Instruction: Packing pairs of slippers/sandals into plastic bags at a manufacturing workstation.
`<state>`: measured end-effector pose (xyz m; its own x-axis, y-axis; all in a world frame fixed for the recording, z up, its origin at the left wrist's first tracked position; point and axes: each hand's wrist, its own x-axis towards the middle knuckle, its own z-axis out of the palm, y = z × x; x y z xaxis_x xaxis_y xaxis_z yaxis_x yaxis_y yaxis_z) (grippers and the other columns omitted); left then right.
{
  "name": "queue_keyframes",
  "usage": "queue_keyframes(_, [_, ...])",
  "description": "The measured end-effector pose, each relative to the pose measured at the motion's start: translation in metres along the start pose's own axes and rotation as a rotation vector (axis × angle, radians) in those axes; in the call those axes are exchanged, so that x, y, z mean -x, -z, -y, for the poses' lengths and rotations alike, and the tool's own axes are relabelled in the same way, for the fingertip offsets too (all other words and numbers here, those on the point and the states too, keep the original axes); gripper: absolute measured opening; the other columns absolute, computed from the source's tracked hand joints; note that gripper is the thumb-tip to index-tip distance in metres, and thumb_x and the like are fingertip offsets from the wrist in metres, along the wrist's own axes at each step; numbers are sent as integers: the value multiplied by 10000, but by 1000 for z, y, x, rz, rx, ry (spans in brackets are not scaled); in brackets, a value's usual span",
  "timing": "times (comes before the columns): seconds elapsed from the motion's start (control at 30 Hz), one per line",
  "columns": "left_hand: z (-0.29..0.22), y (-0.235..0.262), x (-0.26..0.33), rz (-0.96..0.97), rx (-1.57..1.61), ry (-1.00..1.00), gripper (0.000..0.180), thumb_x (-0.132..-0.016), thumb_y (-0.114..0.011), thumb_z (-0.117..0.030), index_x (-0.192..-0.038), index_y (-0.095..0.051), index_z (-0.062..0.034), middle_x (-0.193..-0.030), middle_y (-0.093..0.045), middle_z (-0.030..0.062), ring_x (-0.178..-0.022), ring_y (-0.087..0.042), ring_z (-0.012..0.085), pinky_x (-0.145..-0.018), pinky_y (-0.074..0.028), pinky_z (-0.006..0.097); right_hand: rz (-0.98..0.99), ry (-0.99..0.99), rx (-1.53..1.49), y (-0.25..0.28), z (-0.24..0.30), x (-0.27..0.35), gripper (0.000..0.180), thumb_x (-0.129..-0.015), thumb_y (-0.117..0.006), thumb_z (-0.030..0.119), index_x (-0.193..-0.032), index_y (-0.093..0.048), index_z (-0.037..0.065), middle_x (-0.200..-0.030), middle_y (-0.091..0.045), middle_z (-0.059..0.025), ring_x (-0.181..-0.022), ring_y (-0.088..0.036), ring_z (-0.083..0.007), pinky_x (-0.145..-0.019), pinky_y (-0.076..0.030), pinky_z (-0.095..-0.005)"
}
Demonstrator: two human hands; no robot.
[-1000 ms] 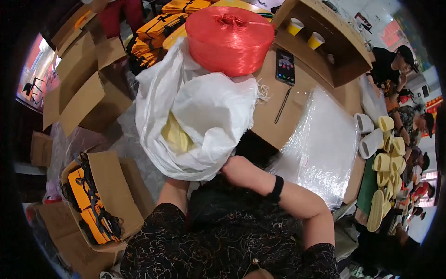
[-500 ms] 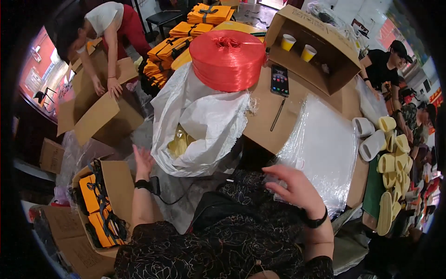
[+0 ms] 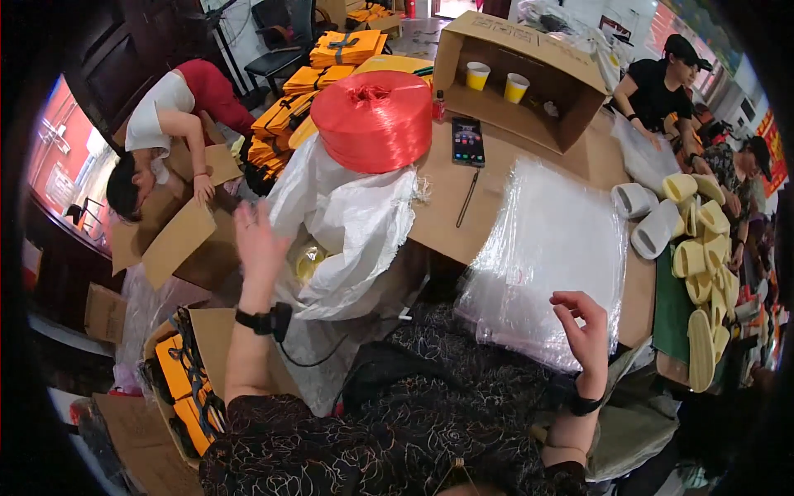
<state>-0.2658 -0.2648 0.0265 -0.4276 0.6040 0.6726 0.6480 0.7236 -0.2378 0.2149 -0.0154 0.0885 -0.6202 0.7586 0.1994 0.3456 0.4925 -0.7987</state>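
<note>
My left hand [image 3: 260, 241] is raised with its fingers stretched and holds nothing. It is beside the white woven sack [image 3: 356, 223], on which a big roll of red plastic twine [image 3: 370, 124] rests. My right hand [image 3: 585, 331], fingers loosely bent and apart, is empty too. It hovers at the near right part of a stack of clear plastic bags [image 3: 550, 248] lying on the cardboard-covered table [image 3: 447, 227]. A phone [image 3: 468, 142] and a thin dark stick [image 3: 468, 198] lie left of the bags.
An open carton [image 3: 571, 120] on the table holds two paper cups [image 3: 496, 81]. Pale yellow slippers [image 3: 699, 256] are piled right. At left, a co-worker [image 3: 161, 124] bends over another carton [image 3: 194, 240]. A box of orange folded goods [image 3: 186, 376] stands near my left arm. Other people sit far right.
My left hand has risen and moved forward. My right hand has shifted right, away from my body's middle. The co-worker at left bends lower over the carton. My view has turned a little.
</note>
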Motion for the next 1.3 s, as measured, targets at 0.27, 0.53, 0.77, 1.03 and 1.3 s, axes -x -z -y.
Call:
queue_keyframes(0.27, [-133, -12, 43, 1274, 1150, -111, 842, -974, -359, -480, -1490, -32, 100, -1512, -232, 349, -1421, -282, 388, -1170, -233, 363, 24, 52, -30, -9, -7, 13, 150, -860, -669, 45, -1005, -696, 16, -921, -710, -86, -807, -663, -165, -668, -489, -266])
queue_keyframes(0.53, [-142, 31, -14, 1194, 585, -167, 550, -987, -395, -389, -1369, -478, -1, -1300, -583, 220, -1158, -584, 376, -994, -453, 421, -303, 7, 296, 15, -38, 8, 174, -842, -702, 148, -986, -691, 49, -981, -690, -91, -901, -647, -272, -738, -519, -360])
queue_keyframes(0.77, [-195, 129, -68, 399, 950, -398, 623, -895, -628, -228, -1397, -387, 54, -1286, -528, 307, -1156, -527, 457, -966, -427, 478, -575, -192, 648, 57, -82, 29, 512, -827, -730, 357, -1183, -591, 17, -1158, -584, -219, -1084, -523, -393, -923, -435, -460])
queue_keyframes(1.03, [-336, 93, -53, 930, 949, -362, 979, -848, -648, -483, -1515, -125, 7, -1476, -263, 375, -1331, -358, 499, -1095, -323, 506, -355, -491, 397, 50, -136, 33, 872, -811, -691, 533, -1411, -385, -20, -1278, -528, -292, -1209, -480, -464, -1009, -406, -496])
queue_keyframes(1.3, [-354, 76, -44, 520, 835, -380, 953, -802, -704, -501, -1487, -271, 1, -1504, -198, 370, -1408, -184, 510, -1140, -233, 530, -224, -403, 573, 85, -115, 21, 781, -799, -695, 514, -1354, -467, 13, -1216, -573, -253, -1152, -517, -439, -965, -445, -475])
